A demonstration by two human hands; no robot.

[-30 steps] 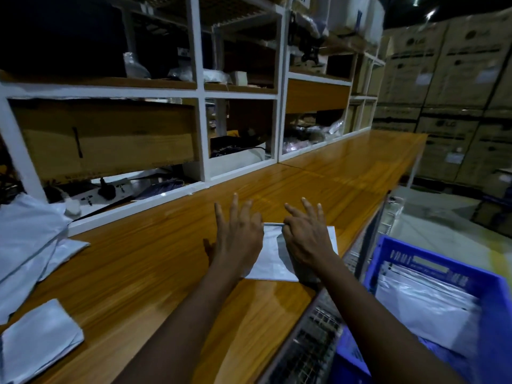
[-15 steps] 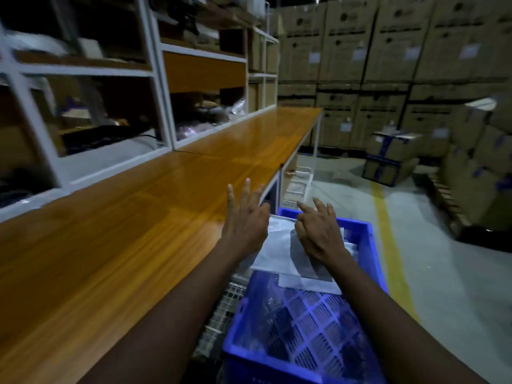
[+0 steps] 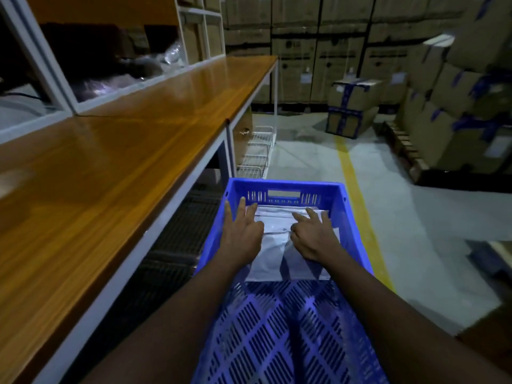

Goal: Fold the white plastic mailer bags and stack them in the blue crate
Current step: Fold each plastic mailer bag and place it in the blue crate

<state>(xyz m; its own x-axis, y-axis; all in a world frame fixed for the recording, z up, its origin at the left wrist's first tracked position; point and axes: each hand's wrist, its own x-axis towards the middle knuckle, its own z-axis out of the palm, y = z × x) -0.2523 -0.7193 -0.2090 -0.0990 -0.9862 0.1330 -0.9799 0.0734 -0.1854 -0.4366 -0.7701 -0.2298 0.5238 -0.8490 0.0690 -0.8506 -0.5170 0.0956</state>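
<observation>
2 hands are down in the crate (image 3: 285, 184), both flat on the top mailer (image 3: 273, 254). Your left hand (image 3: 242, 235) sits on its left edge, close to the crate's left wall, fingers straight and spread, tips reaching toward the far wall. Your right hand (image 3: 313, 239) rests more fully on the sheet, right of its middle, fingers likewise straight and fanned. Neither hand curls round anything that shows; the thumbs are hidden, so a pinch underneath cannot be ruled out. The mailer lies in the far half of the crate, long axis running away from you, near edge toward your wrists. It seems to rest on other white mailers (image 3: 279, 210) whose far edges show just beyond your fingertips. The surface (image 3: 110, 162) stands to your left. By the look of it, the placing is nearly done. With the mailer directly beneath both palms, letting go calls for lifting straight up. Dragging back may slide the fold off the stack.
</observation>
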